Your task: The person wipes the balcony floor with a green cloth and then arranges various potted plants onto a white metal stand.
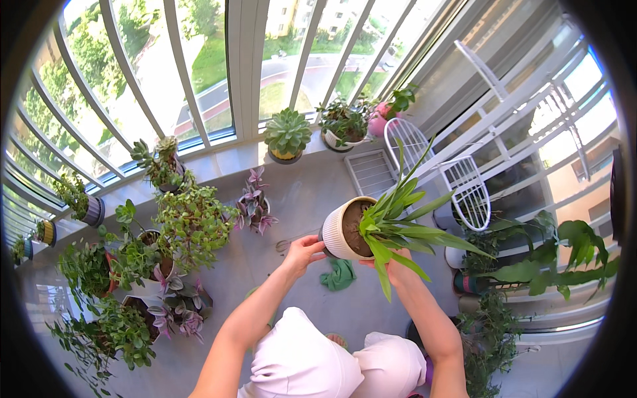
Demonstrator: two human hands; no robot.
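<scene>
Between my two hands I hold a ribbed white plant pot (334,230), tilted so that its open top leans to the right. Brown soil (354,226) shows inside it. From the soil grows a plant with long, strap-like green leaves (405,221). My left hand (304,252) grips the pot at its dark base. At the pot's lower rim is my right hand (393,266), its fingers partly hidden by leaves and the pot. On the floor below lies a crumpled green cloth (338,274).
Several potted plants (194,224) crowd the floor on the left. A rosette succulent (287,133) and other pots line the ledge beneath the barred window. At right stand a white metal rack (465,191) and trailing plants (487,318). A purple-leaved plant (255,204) is ahead.
</scene>
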